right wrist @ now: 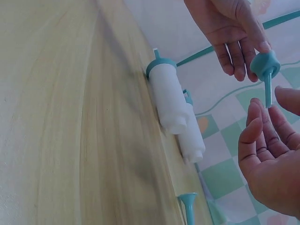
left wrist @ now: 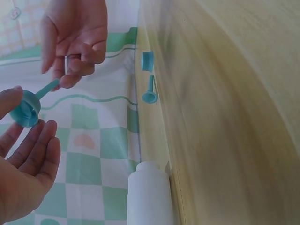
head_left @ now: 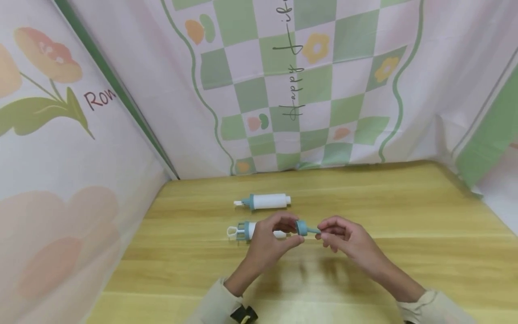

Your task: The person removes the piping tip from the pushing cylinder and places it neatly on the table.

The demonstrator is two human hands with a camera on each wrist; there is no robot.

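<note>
A teal nozzle cap (head_left: 301, 227) with a thin stem is pinched between the thumb and fingers of my left hand (head_left: 269, 238), above the table. Its stem points toward my right hand (head_left: 351, 238), whose fingertips are at the stem's tip; whether they touch it is hard to tell. In the right wrist view, the right thumb stands apart from the stem (right wrist: 268, 89), fingers loosely bent. Beyond the left hand lies a white syringe-like tube (head_left: 252, 230) with a teal collar and white loop handle, partly hidden by that hand. A second such tube (head_left: 269, 201) lies farther back.
The left wrist view shows a short teal ring-shaped piece (left wrist: 147, 61) and another teal nozzle (left wrist: 150, 96) on the wooden table (head_left: 182, 265). Printed cloth (head_left: 243, 135) hangs along the table's back edge and left side.
</note>
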